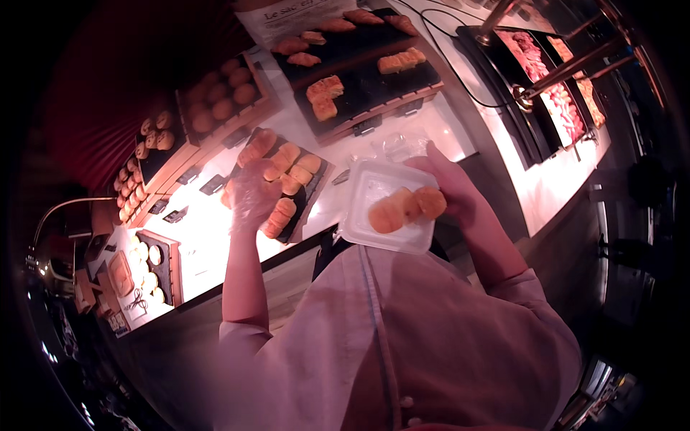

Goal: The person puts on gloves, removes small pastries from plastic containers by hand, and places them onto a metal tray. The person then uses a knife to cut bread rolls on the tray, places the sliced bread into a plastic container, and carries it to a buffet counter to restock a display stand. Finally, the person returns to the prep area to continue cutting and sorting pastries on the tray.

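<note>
My right hand (450, 175) grips the right side of an opened white takeaway container (361, 215) in front of my body. Golden bread rolls (387, 214) lie in the container, toward its right side. Over the left part of a dark board (310, 207) is my left hand (253, 196), blurred and apparently in a clear plastic glove. Pale bread rolls (301, 174) and a ridged loaf (280, 218) rest on that board. My left fingers are among the rolls, but whether they hold one is hidden by blur.
Behind stands a wooden display stand (372, 116) with croissants (337, 25) and topped bread pieces (324, 94). Round buns (222, 108) fill a tray at the left. Dark food trays (498, 102) sit under copper-coloured rails (574, 62) at the right. A black cable (458, 86) crosses the counter.
</note>
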`<action>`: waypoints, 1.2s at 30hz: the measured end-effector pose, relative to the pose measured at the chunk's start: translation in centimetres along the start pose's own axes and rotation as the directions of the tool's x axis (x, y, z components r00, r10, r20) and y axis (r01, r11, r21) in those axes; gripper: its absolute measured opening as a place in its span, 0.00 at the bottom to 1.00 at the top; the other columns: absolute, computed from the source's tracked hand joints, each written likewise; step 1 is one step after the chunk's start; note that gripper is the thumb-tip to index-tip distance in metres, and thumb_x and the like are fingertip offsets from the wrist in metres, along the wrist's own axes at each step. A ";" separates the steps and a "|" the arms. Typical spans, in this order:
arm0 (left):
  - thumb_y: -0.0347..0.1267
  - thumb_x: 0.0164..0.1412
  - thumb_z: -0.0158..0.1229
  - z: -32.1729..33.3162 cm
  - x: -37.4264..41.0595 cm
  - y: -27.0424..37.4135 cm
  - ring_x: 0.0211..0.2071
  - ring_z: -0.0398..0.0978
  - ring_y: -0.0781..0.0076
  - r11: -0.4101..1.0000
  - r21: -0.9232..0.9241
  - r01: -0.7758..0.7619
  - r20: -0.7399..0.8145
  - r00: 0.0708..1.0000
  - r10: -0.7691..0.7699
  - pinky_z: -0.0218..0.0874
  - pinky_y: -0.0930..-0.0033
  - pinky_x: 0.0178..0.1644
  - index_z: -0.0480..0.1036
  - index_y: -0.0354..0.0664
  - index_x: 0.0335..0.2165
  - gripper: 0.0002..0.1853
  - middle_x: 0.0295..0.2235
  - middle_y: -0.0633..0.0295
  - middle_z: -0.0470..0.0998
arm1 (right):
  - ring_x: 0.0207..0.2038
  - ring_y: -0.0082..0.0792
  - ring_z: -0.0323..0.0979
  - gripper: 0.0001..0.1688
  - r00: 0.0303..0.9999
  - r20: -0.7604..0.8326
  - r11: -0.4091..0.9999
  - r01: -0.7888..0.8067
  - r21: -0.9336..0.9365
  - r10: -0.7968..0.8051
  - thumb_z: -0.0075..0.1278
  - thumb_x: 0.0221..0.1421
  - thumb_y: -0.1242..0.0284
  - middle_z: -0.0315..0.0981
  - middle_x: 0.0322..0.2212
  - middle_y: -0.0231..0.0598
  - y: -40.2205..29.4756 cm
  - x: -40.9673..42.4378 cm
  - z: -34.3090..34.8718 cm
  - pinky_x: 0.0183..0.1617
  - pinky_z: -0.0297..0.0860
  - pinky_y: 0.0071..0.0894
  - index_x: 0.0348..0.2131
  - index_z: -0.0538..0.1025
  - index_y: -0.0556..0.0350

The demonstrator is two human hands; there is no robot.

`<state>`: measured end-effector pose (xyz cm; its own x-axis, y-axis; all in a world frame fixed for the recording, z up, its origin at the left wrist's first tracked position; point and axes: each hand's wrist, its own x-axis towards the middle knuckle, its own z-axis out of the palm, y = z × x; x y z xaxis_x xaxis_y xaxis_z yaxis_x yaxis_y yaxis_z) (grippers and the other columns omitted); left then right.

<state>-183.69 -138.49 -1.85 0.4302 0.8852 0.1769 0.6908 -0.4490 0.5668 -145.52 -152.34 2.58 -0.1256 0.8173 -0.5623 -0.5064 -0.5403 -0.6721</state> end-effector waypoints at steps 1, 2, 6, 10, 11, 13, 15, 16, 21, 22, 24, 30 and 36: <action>0.26 0.53 0.64 -0.1 0.0 1.0 0.48 0.79 0.49 0.994 -0.082 -0.066 -0.060 0.996 0.061 0.69 0.56 0.55 0.77 0.37 0.45 0.19 0.45 0.51 0.80 | 0.44 0.32 0.79 0.43 1.000 -0.007 1.000 0.010 -0.018 -0.010 0.25 0.76 0.44 0.81 0.42 0.42 -0.2 -0.1 0.4 0.52 0.74 0.35 0.47 0.77 0.63; 0.24 0.52 0.64 -0.6 -0.2 2.2 0.48 0.79 0.50 0.988 -0.091 -0.127 -0.058 0.991 0.122 0.69 0.56 0.54 0.77 0.36 0.45 0.19 0.45 0.51 0.80 | 0.44 0.31 0.78 0.42 1.000 -0.017 0.998 0.020 -0.054 -0.021 0.25 0.76 0.45 0.81 0.42 0.41 -0.3 -0.1 1.1 0.52 0.73 0.34 0.48 0.77 0.63; 0.26 0.50 0.69 -2.7 -0.9 14.2 0.45 0.81 0.53 0.895 -0.229 -0.383 -0.027 0.922 0.387 0.72 0.56 0.51 0.78 0.38 0.43 0.18 0.45 0.52 0.80 | 0.44 0.30 0.78 0.41 0.996 -0.093 0.977 -0.002 -0.211 -0.018 0.28 0.76 0.44 0.80 0.42 0.41 -0.8 0.3 3.5 0.51 0.73 0.33 0.50 0.77 0.64; 0.39 0.54 0.69 0.3 -1.4 20.2 0.47 0.77 0.47 0.870 -0.132 -0.474 0.111 0.865 0.489 0.70 0.49 0.51 0.75 0.41 0.47 0.24 0.47 0.50 0.76 | 0.48 0.34 0.77 0.40 0.996 -0.080 0.987 -0.058 -0.150 0.046 0.31 0.77 0.48 0.80 0.46 0.45 -0.8 1.1 3.9 0.57 0.70 0.35 0.52 0.77 0.69; 0.41 0.55 0.68 0.8 -1.5 21.1 0.48 0.76 0.46 0.885 -0.113 -0.451 0.134 0.876 0.463 0.70 0.48 0.52 0.75 0.42 0.48 0.24 0.48 0.50 0.75 | 0.48 0.34 0.77 0.40 0.997 -0.061 0.987 -0.058 -0.152 0.049 0.31 0.77 0.48 0.80 0.46 0.45 -0.7 1.3 3.7 0.57 0.70 0.35 0.52 0.77 0.69; 0.42 0.55 0.69 2.6 -1.8 21.1 0.48 0.76 0.46 0.897 -0.062 -0.437 0.129 0.888 0.441 0.69 0.49 0.53 0.73 0.42 0.52 0.29 0.50 0.47 0.74 | 0.48 0.34 0.77 0.40 0.997 -0.061 0.984 -0.059 -0.170 0.049 0.32 0.76 0.47 0.79 0.46 0.44 -0.7 1.4 4.0 0.57 0.70 0.36 0.52 0.77 0.68; 0.42 0.55 0.68 3.3 -1.7 21.1 0.47 0.76 0.45 0.896 -0.082 -0.437 0.138 0.885 0.445 0.68 0.49 0.52 0.72 0.42 0.54 0.30 0.49 0.46 0.74 | 0.48 0.33 0.77 0.40 0.994 -0.103 0.977 -0.065 -0.203 0.044 0.32 0.76 0.47 0.79 0.47 0.44 -0.6 1.3 4.3 0.57 0.70 0.36 0.52 0.77 0.67; 0.41 0.56 0.67 3.3 -1.4 21.0 0.46 0.76 0.45 0.889 -0.128 -0.441 0.152 0.877 0.457 0.68 0.48 0.51 0.72 0.43 0.54 0.29 0.48 0.47 0.74 | 0.46 0.33 0.78 0.40 0.997 -0.076 0.986 -0.042 -0.163 0.030 0.33 0.75 0.45 0.79 0.45 0.44 -0.1 1.5 3.9 0.55 0.72 0.35 0.51 0.77 0.66; 0.34 0.57 0.63 3.6 -0.7 20.4 0.42 0.75 0.45 0.866 -0.179 -0.467 0.188 0.848 0.496 0.68 0.47 0.47 0.72 0.44 0.52 0.23 0.42 0.49 0.73 | 0.43 0.32 0.79 0.40 1.000 -0.023 1.000 -0.020 -0.007 0.020 0.35 0.73 0.42 0.80 0.43 0.44 0.7 1.7 2.3 0.50 0.75 0.34 0.51 0.76 0.62; 0.33 0.57 0.62 3.6 -0.9 20.3 0.42 0.75 0.45 0.877 -0.155 -0.454 0.199 0.855 0.478 0.68 0.47 0.47 0.72 0.45 0.52 0.23 0.43 0.49 0.73 | 0.42 0.32 0.79 0.40 0.999 0.032 1.000 -0.018 -0.014 0.018 0.33 0.74 0.43 0.80 0.42 0.42 1.0 2.0 1.9 0.48 0.75 0.35 0.51 0.75 0.62; 0.34 0.58 0.62 3.1 -1.2 20.2 0.43 0.75 0.46 0.871 -0.105 -0.480 0.178 0.853 0.491 0.68 0.47 0.47 0.72 0.45 0.53 0.24 0.44 0.48 0.73 | 0.40 0.31 0.79 0.40 0.998 0.048 0.999 -0.029 -0.026 0.030 0.32 0.74 0.43 0.80 0.40 0.40 1.2 2.3 1.7 0.45 0.75 0.34 0.50 0.76 0.61; 0.38 0.62 0.59 3.6 -2.4 20.1 0.48 0.75 0.45 0.917 0.060 -0.394 0.295 0.885 0.361 0.69 0.46 0.49 0.71 0.46 0.57 0.25 0.47 0.46 0.74 | 0.44 0.31 0.78 0.41 0.998 -0.003 0.986 -0.066 -0.152 0.066 0.27 0.76 0.45 0.79 0.43 0.40 1.3 2.8 1.9 0.50 0.73 0.35 0.51 0.77 0.63; 0.38 0.66 0.57 2.0 -1.1 19.3 0.47 0.77 0.45 0.943 -0.057 -0.329 0.466 0.826 0.317 0.72 0.50 0.50 0.69 0.46 0.60 0.25 0.47 0.45 0.75 | 0.47 0.33 0.78 0.41 0.994 0.076 0.987 -0.061 -0.152 0.073 0.26 0.77 0.47 0.79 0.46 0.42 1.7 3.4 1.9 0.53 0.73 0.36 0.53 0.76 0.65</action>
<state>-169.65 -148.33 7.23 0.8450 0.5324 -0.0498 0.4765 -0.7076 0.5217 -148.40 -150.09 0.44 -0.2271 0.7885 -0.5715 -0.3627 -0.6131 -0.7018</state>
